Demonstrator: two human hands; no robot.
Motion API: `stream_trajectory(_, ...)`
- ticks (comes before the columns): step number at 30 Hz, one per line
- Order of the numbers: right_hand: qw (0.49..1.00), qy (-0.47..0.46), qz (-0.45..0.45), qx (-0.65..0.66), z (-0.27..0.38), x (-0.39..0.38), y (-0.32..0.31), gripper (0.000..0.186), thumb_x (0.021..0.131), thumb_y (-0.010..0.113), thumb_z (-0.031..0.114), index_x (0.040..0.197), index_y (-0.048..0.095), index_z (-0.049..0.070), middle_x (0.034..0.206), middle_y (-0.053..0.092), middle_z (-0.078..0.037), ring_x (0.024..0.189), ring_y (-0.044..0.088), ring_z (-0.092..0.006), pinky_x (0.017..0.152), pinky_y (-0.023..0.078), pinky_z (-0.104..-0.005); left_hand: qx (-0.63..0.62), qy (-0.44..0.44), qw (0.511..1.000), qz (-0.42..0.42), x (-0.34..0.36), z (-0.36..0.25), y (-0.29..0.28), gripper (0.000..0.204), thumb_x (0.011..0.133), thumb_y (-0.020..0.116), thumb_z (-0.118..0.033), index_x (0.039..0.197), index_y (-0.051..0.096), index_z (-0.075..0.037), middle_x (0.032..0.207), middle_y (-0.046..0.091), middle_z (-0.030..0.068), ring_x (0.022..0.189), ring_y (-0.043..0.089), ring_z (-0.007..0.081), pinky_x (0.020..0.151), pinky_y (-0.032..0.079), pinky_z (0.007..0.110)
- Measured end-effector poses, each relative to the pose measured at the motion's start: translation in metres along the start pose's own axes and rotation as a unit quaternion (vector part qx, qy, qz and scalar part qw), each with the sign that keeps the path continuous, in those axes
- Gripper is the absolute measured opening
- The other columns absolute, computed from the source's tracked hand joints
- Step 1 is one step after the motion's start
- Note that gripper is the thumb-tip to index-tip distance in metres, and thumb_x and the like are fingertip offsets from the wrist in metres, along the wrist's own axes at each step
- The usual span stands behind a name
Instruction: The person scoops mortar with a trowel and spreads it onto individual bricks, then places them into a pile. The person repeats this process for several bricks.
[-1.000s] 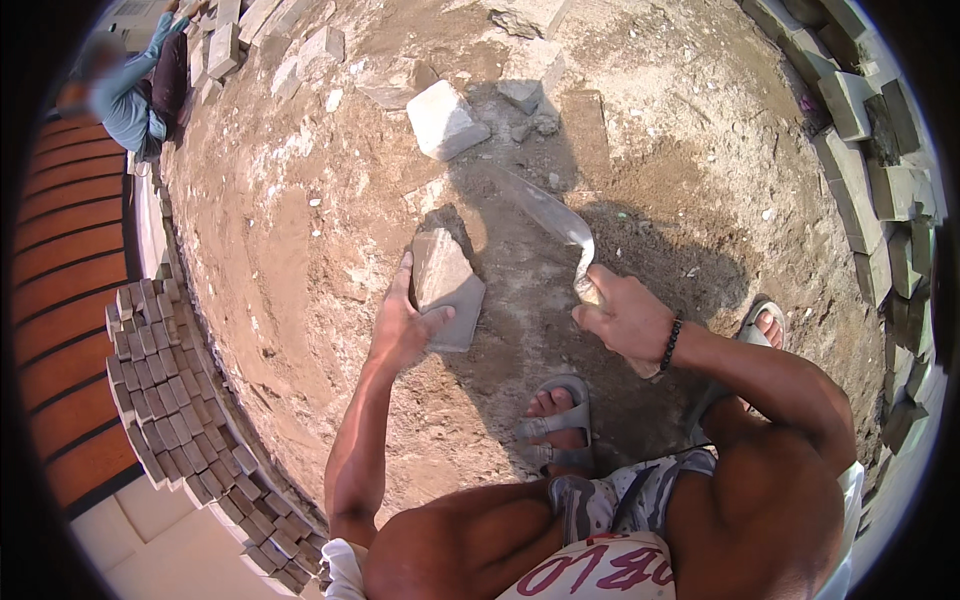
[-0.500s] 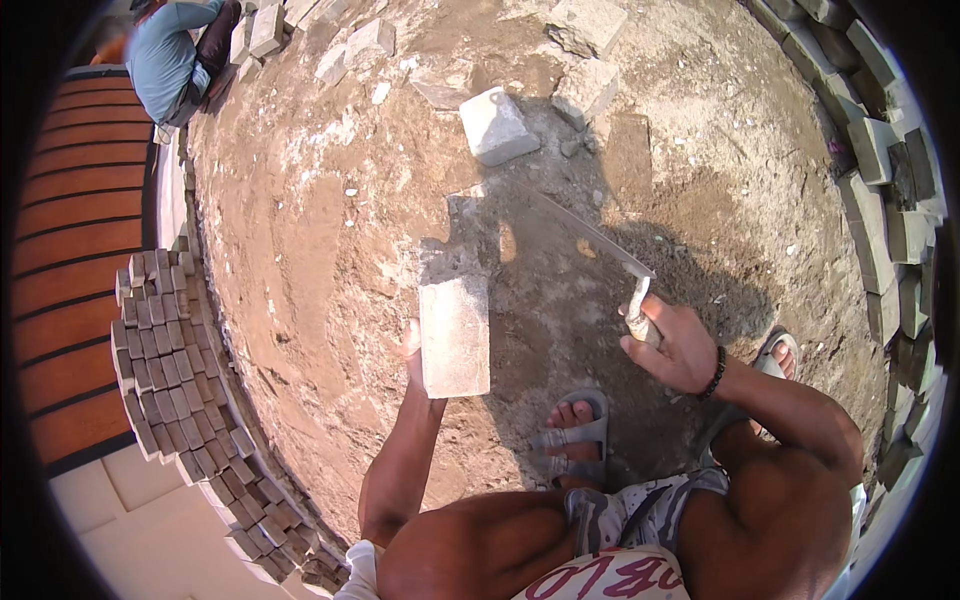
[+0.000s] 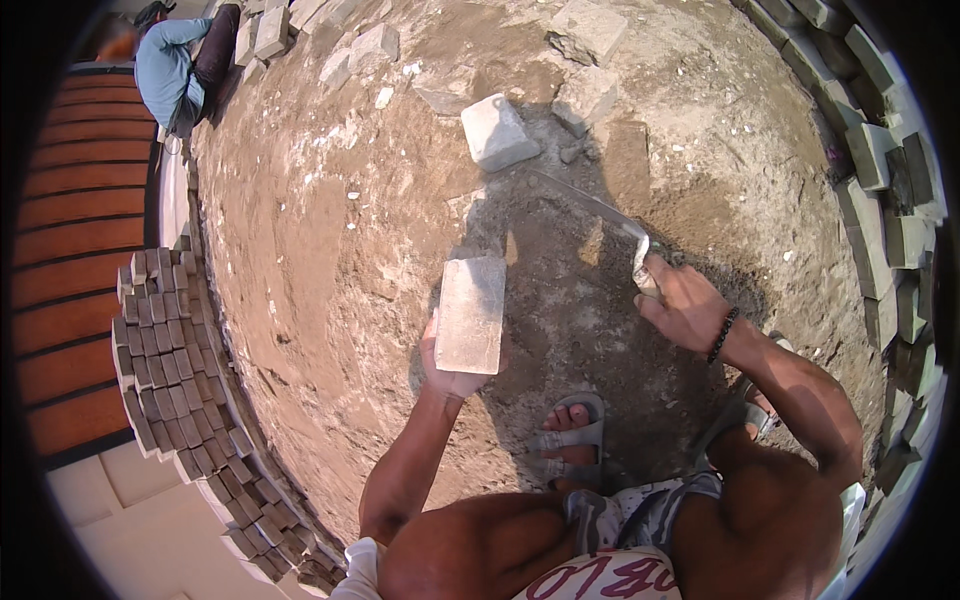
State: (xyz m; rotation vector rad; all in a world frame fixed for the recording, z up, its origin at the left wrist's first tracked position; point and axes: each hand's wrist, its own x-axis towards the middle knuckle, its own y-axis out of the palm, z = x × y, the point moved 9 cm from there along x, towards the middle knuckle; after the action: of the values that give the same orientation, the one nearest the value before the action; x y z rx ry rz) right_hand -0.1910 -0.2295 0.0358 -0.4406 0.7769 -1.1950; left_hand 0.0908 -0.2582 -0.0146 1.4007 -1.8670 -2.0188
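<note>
My left hand [image 3: 445, 372] holds a pale rectangular paving block [image 3: 470, 312] from beneath, its long face turned up and hiding most of my fingers. On the right, my right hand [image 3: 680, 305] grips a trowel [image 3: 595, 205] by its handle, the long narrow metal blade reaching forward and leftward over the dirt [image 3: 330, 260]. A whitish chunk of block [image 3: 497, 133] lies just beyond the blade's tip. A dark bead bracelet circles my right wrist. Both of my sandalled feet show below my hands.
A co-worker in a blue top [image 3: 170, 70] crouches at upper left beside loose blocks [image 3: 270, 35]. Stacked pavers [image 3: 170, 380] line the left side by an orange slatted gate [image 3: 80, 260]. A row of grey blocks [image 3: 875, 200] runs along the right edge, and rubble lies at the top.
My left hand has turned the block from an angled broken-looking side to its flat rectangular face and brought it rightward. My right hand with the trowel has shifted right; the view has shifted slightly.
</note>
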Motion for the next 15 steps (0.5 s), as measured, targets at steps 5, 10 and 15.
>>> stream_trajectory(5, 0.994, -0.017, -0.042, 0.102, 0.014, -0.012, -0.019, 0.040, 0.087, 0.062, 0.020, 0.116, 0.049, -0.003, 0.077, 0.062, -0.024, 0.075, 0.063, -0.0429, 0.067, 0.049, -0.0484, -0.088, -0.058, 0.979, 0.173, 0.003, 0.027, 0.065, 0.072, 0.097, 0.047, -0.047, 0.149, 0.025, -0.003, 0.093, 0.046, 0.0140, 0.067, 0.052, 0.0232, 0.051, 0.037, 0.033)
stream_trajectory(10, 0.962, 0.036, 0.018, 0.270, 0.023, -0.022, 0.007, 0.035, 0.087, 0.065, 0.018, 0.113, 0.053, -0.001, 0.073, 0.060, -0.020, 0.070, 0.063, -0.0386, 0.064, 0.047, -0.0425, -0.125, -0.054, 0.965, 0.223, 0.008, 0.019, 0.075, 0.073, 0.099, 0.045, -0.043, 0.152, 0.017, -0.002, 0.095, 0.047, 0.0152, 0.070, 0.054, 0.0245, 0.054, 0.039, 0.033)
stream_trajectory(15, 0.944, -0.009, -0.012, 0.328, 0.035, -0.029, 0.008, 0.032, 0.090, 0.065, 0.014, 0.116, 0.054, 0.001, 0.073, 0.057, -0.005, 0.067, 0.058, -0.0114, 0.060, 0.045, -0.0304, -0.081, -0.048, 0.972, 0.214, 0.009, 0.019, 0.081, 0.063, 0.099, 0.045, -0.047, 0.146, 0.031, -0.008, 0.098, 0.049, 0.0157, 0.072, 0.055, 0.0284, 0.060, 0.042, 0.036)
